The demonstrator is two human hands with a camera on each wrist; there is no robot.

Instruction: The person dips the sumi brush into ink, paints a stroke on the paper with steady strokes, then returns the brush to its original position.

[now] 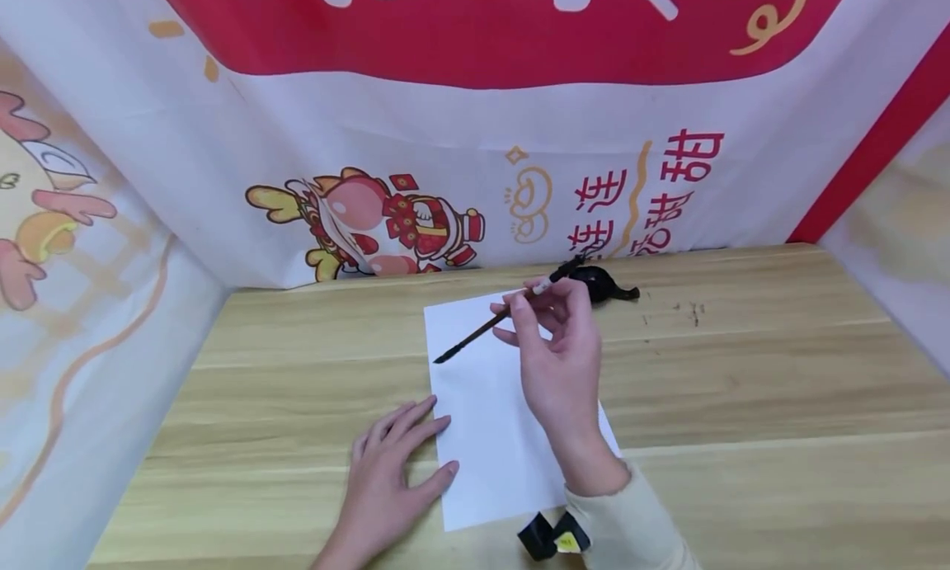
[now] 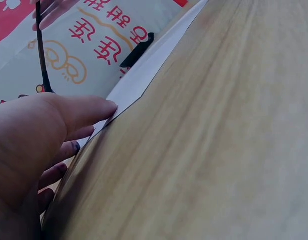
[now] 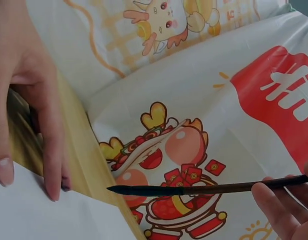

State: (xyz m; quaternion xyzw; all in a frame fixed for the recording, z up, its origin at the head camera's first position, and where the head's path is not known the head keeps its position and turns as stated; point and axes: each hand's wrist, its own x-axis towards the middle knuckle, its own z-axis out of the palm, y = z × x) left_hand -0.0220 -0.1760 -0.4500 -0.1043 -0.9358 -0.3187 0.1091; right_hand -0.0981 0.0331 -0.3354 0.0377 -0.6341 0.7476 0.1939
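A sheet of white paper (image 1: 490, 438) lies on the wooden table, its surface unmarked where it shows. My right hand (image 1: 560, 364) pinches a dark writing brush (image 1: 482, 329) between thumb and fingers. The brush slants, its black tip (image 3: 126, 190) pointing down to the left, over the upper left part of the sheet in the head view. In the right wrist view the tip appears above the paper, apart from it. My left hand (image 1: 393, 471) rests spread at the paper's left edge, its thumb and fingertips touching the sheet. Dark stains show on some left fingertips (image 2: 73, 147).
Behind the right hand sits a glossy black rounded thing with a short tail (image 1: 604, 285), partly hidden. Dark specks (image 1: 695, 313) mark the table right of it. Black blocks, one with a yellow label (image 1: 567, 541), lie below the paper by the right sleeve. Printed cloth (image 1: 445, 124) encloses the table.
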